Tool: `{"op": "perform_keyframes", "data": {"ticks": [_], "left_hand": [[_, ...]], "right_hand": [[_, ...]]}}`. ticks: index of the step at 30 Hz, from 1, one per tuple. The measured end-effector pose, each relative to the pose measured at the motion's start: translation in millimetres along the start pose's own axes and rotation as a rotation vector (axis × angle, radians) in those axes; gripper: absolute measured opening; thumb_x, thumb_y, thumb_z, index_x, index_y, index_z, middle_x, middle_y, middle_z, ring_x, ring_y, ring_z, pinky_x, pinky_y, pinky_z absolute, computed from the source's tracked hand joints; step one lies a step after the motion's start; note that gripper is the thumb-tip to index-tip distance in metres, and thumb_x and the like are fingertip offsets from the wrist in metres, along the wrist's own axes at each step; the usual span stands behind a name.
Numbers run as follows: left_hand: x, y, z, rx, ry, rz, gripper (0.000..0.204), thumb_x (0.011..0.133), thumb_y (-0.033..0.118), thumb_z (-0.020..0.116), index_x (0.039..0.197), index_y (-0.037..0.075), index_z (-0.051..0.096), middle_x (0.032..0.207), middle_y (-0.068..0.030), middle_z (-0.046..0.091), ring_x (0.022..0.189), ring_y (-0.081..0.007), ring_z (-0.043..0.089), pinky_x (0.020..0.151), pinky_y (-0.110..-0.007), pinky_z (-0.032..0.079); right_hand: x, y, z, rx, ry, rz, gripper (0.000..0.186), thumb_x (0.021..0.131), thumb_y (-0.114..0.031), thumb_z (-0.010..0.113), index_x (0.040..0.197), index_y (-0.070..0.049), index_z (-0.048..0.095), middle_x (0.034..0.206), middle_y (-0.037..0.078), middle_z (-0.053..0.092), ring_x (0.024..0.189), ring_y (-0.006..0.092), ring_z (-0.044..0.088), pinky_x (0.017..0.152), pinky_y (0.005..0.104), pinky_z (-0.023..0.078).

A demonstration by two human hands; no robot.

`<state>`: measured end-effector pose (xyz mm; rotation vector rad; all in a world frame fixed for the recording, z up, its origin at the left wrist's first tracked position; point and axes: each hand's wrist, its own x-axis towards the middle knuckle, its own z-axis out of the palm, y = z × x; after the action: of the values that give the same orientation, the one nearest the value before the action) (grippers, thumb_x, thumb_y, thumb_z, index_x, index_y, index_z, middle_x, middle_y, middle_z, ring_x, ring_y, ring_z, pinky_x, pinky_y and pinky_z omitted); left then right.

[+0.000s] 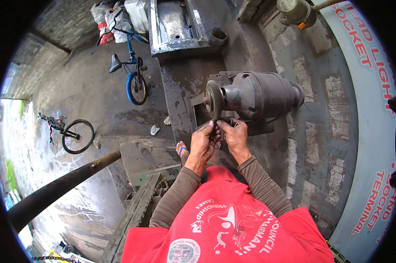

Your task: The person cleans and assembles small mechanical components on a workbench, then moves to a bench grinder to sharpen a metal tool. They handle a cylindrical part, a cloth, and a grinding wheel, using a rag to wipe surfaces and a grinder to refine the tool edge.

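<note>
A grey bench grinder stands in front of me, its round wheel on the left end of the motor. My left hand is closed just below the wheel's near edge, fingertips pinched together. Close beside it, my right hand also pinches with thumb and forefinger. The fingertips of both hands meet at a small dark piece, mostly hidden and too small to name. Whether that piece touches the wheel I cannot tell. Dark smudges cover the fingers.
Two bicycles, one blue and one dark, stand to the left. A metal basin-like frame lies beyond the grinder. A dark pole slants in from the left, near a wooden beam. A printed sign borders the right.
</note>
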<state>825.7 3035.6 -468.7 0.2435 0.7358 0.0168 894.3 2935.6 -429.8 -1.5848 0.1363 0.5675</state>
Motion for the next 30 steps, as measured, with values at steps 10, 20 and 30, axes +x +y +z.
{"op": "perform_keyframes", "data": {"ticks": [10,20,30], "left_hand": [[-8.1,1.6,4.7,-0.013,0.003,0.034,0.021,0.101,0.017,0.063,0.107,-0.002,0.068,0.089,-0.0067,0.069,0.074,-0.0148,0.067,0.066,-0.027,0.059],[-29.5,20.8,-0.6,0.312,-0.095,0.057,0.027,0.097,0.025,0.07,0.102,-0.002,0.069,0.078,-0.0034,0.065,0.065,-0.01,0.061,0.057,-0.024,0.051],[-29.9,2.2,7.6,0.413,0.093,0.377,0.024,0.096,0.017,0.072,0.109,-0.003,0.071,0.078,-0.0006,0.066,0.06,-0.0042,0.053,0.052,-0.021,0.041]], "right_hand": [[-6.7,-8.3,2.2,0.065,-0.014,0.066,0.01,0.09,-0.01,0.074,0.093,-0.001,0.072,0.073,0.002,0.069,0.054,0.0054,0.058,0.045,0.0196,0.041],[-12.5,-16.0,-13.1,-0.332,-0.163,-0.204,0.014,0.09,-0.009,0.075,0.098,0.003,0.075,0.092,0.005,0.075,0.085,0.0097,0.065,0.078,0.0252,0.05],[-13.1,8.7,-2.1,0.066,-0.066,0.12,0.013,0.09,-0.015,0.077,0.095,-0.003,0.074,0.063,-0.003,0.058,0.043,0.0033,0.045,0.039,0.0231,0.032]]}}
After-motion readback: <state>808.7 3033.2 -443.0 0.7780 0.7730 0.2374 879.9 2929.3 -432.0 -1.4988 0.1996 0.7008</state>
